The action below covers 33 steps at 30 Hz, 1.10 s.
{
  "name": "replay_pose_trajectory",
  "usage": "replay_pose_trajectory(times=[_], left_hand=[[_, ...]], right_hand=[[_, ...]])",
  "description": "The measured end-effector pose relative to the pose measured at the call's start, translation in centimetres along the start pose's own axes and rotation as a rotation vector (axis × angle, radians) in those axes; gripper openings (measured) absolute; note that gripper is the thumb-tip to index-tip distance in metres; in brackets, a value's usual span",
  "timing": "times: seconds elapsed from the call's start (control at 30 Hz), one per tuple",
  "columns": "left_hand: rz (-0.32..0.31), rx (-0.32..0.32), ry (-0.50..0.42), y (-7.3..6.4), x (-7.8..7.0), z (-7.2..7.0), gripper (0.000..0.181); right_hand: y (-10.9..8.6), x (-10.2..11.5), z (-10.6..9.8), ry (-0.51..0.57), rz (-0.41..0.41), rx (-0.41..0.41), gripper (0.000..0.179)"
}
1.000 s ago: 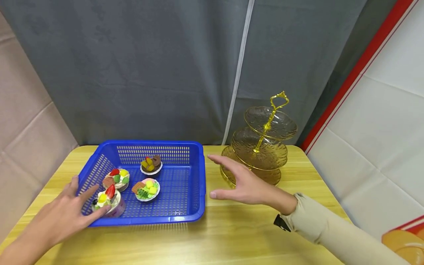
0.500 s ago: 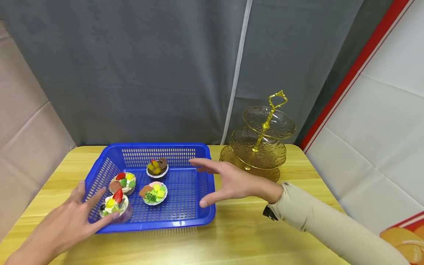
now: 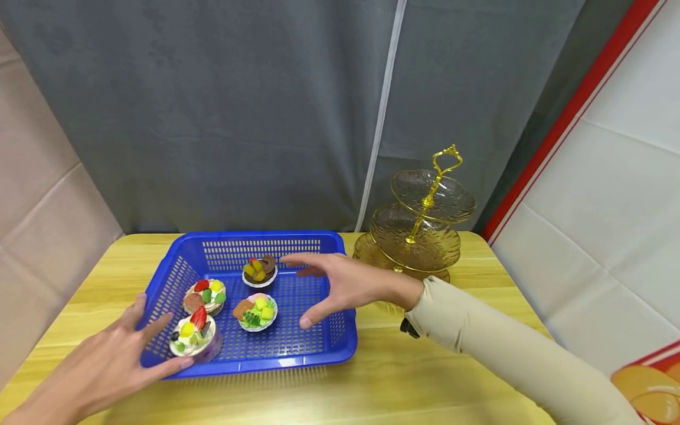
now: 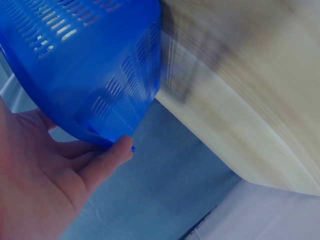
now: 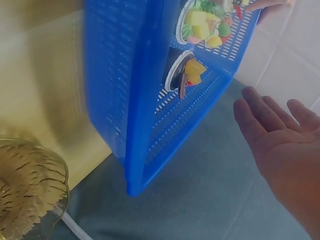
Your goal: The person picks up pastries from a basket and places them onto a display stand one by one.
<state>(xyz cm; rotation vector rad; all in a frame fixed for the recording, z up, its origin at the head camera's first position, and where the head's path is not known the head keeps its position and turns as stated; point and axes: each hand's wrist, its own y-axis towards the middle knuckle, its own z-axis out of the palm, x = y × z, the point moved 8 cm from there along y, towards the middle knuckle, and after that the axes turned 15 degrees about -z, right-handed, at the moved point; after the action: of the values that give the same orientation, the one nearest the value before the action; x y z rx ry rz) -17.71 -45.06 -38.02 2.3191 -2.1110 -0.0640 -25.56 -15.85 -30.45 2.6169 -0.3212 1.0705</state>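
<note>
A blue plastic basket (image 3: 297, 348) stands on the table, holding several small cakes. My left hand (image 3: 106, 357) grips its near left corner, thumb over the rim in the left wrist view. Closest to that hand is a cream cup cake (image 3: 209, 345) with a strawberry slice. Behind it sits a fruit-topped cream cake (image 3: 212, 292). Towards the middle lie a cupcake with green and yellow pieces (image 3: 257, 316) and a chocolate cupcake (image 3: 260, 273). My right hand (image 3: 345, 283) hovers over the basket's right side, fingers and thumb spread, holding nothing.
A three-tier gold-rimmed glass stand (image 3: 414, 236) with a gold handle is on the table's right. Grey curtain (image 3: 239, 118) hangs behind the wooden table (image 3: 425, 366). Pale panels border both sides.
The basket and its cakes have slid to the right with my left hand. My right hand has moved left, from beside the stand to above the basket.
</note>
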Motion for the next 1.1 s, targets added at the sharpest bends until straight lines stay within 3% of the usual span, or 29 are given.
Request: replay_pose_trajectory(times=[0.37,0.67,0.77,0.9,1.03,1.1], left_hand=[[0.058,-0.029,0.033,-0.2,-0.4,-0.4,0.086],[0.117,-0.076,0.125,-0.4,0.5,-0.7,0.085],[0.125,-0.057,0.137,-0.4,0.8,-0.4,0.084],[0.176,-0.090,0.122,-0.4,0.9,-0.6,0.082],[0.265,-0.167,0.084,-0.5,0.6,-1.2,0.082],[0.282,-0.165,0.083,-0.4,0.5,-1.2,0.081]], right_hand=[[2.0,-0.8,1.6,-0.012,-0.007,0.049,0.094],[4.0,-1.5,3.0,-0.025,0.001,0.101,0.095],[4.6,-1.8,3.2,-0.044,0.021,0.116,0.094],[5.3,-2.1,3.5,-0.046,0.035,0.130,0.095],[6.0,-2.3,3.9,-0.049,0.036,0.151,0.095],[6.3,-2.4,4.1,-0.051,0.041,0.162,0.096]])
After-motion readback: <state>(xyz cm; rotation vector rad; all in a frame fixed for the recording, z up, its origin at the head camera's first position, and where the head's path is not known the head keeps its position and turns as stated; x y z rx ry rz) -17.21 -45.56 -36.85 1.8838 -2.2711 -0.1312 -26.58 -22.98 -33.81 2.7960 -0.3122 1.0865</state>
